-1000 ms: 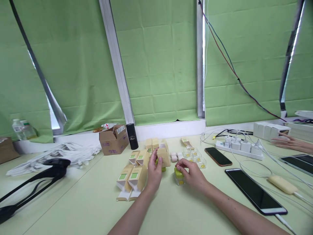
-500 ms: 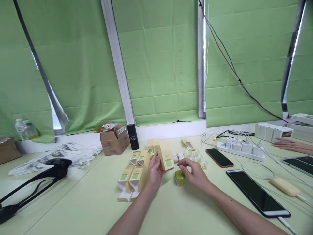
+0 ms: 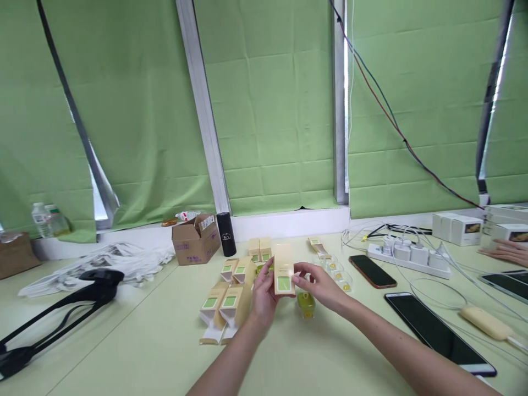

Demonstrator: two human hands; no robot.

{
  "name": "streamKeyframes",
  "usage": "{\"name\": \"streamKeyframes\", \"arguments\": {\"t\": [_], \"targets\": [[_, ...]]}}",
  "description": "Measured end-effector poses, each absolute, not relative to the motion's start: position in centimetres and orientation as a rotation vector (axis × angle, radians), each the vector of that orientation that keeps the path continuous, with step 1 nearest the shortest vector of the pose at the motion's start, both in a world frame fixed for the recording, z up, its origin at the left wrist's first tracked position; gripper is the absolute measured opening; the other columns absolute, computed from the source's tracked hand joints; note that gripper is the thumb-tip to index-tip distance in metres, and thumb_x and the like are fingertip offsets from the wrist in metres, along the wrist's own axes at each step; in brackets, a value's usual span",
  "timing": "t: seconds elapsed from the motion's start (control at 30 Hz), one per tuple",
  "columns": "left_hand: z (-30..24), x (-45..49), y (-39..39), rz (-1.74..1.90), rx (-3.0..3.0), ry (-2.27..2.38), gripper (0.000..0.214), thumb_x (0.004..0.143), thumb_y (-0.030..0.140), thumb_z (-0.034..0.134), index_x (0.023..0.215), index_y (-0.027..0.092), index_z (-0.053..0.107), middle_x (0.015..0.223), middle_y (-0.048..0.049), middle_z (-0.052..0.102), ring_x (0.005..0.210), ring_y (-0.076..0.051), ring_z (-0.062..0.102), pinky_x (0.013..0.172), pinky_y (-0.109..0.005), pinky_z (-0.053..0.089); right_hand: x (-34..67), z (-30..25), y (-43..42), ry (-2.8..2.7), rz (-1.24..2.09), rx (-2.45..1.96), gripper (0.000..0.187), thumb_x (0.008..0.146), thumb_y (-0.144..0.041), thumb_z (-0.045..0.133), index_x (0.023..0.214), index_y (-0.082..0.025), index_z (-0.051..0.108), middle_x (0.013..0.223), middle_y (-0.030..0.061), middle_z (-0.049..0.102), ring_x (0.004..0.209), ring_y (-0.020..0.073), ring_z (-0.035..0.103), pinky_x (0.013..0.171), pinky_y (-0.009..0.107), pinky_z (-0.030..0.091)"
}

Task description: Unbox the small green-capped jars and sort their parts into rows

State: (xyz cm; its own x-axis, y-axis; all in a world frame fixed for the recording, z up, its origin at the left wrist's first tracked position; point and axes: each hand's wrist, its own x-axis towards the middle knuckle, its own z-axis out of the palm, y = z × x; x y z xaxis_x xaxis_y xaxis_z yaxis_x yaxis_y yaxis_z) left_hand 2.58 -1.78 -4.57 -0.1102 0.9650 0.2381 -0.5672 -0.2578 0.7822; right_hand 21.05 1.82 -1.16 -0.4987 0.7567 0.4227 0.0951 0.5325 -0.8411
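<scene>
My left hand (image 3: 264, 291) is closed around the left side of a small cream box (image 3: 284, 267) with a green window near its bottom, held up above the table. The fingers of my right hand (image 3: 319, 283) pinch the box's lower right edge. Just below the right hand, a small yellow-green container (image 3: 306, 305) stands on the table. Left of my left hand are several similar boxes (image 3: 235, 302), the nearest ones with white end flaps open. Two more closed boxes (image 3: 259, 248) stand behind them.
Clear plastic blister packs (image 3: 338, 272) lie beyond my right hand. To the right are two phones (image 3: 371, 270), a white power strip (image 3: 408, 259), cables and a cream power bank (image 3: 487, 323). A brown carton (image 3: 196, 242), black cylinder (image 3: 226, 235) and black headgear (image 3: 99, 286) are leftward. Another person's hand (image 3: 505, 253) rests far right.
My right hand has moved from above the yellow-green container to the box and now grips its edge. The box has turned more upright and face-on. The other person's hand has shifted right.
</scene>
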Motion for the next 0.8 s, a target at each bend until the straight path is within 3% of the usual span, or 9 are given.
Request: {"name": "streamKeyframes", "arguments": {"t": [0.17,0.3,0.47,0.8], "targets": [[-4.4,2.5,-1.8,1.689,0.907,0.647,0.069,0.083,0.039,0.078,0.144,0.027,0.051,0.109,-0.0067,0.074,0.078,-0.021,0.073,0.066,-0.035,0.064,19.4,-0.7,2.3,-1.818,1.177,-0.672,0.051,0.077,-0.062,0.072,0.103,-0.018,0.075,0.097,0.0076,0.074,0.086,0.0234,0.063,0.075,0.033,0.047],[-3.6,2.7,-2.4,1.741,1.009,0.725,0.065,0.084,0.050,0.075,0.140,0.023,0.054,0.119,-0.0104,0.073,0.099,-0.027,0.072,0.074,-0.036,0.064,18.8,-0.8,2.4,-1.562,1.310,-0.617,0.055,0.069,-0.066,0.079,0.094,-0.018,0.073,0.092,0.0076,0.074,0.085,0.0232,0.065,0.075,0.032,0.049],[-3.3,3.3,-3.1,1.709,1.297,0.829,0.064,0.088,0.049,0.070,0.142,0.022,0.051,0.136,-0.0150,0.064,0.117,-0.031,0.066,0.081,-0.036,0.062,19.4,-1.2,2.3,-1.395,1.296,-0.671,0.056,0.071,-0.072,0.074,0.082,-0.017,0.072,0.078,0.0057,0.070,0.070,0.0189,0.060,0.063,0.028,0.044],[-4.3,3.5,-2.6,1.694,1.548,0.906,0.063,0.093,0.048,0.066,0.147,0.024,0.045,0.146,-0.0176,0.056,0.128,-0.032,0.059,0.088,-0.038,0.060,18.9,-3.1,2.9,-1.429,1.223,-0.623,0.059,0.076,-0.069,0.075,0.103,-0.017,0.073,0.098,0.0121,0.078,0.093,0.0286,0.070,0.085,0.038,0.052]]}}
